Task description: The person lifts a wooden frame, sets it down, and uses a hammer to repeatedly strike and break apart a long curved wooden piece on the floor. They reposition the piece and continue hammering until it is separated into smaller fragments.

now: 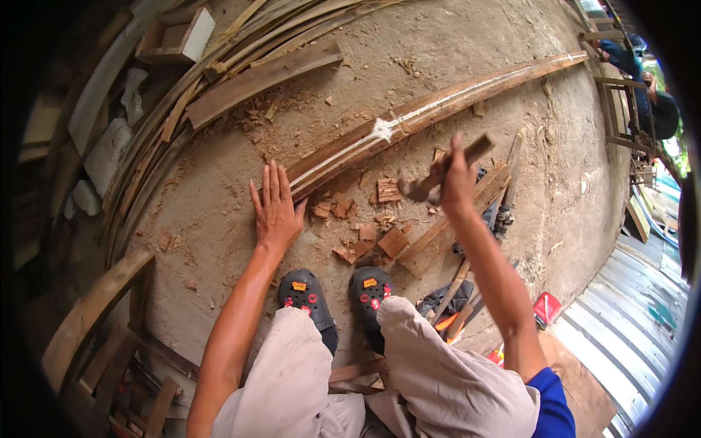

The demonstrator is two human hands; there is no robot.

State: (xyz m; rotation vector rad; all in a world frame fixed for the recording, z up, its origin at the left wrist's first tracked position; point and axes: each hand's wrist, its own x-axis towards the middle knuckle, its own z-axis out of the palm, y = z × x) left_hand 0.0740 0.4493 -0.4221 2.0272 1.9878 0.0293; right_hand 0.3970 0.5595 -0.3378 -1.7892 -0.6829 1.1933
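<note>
A long, white-striped wooden beam (438, 106) runs from ten o'clock to two. Left hand (277, 208), at nine, fingers straight, rests at its near end; right hand (458, 182), between two and three, grasps a blurred tool (477, 150).

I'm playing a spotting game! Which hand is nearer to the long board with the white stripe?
Left. The left hand is at the near end of the long board; the right hand grips a tool farther off, apart from the board.
</note>
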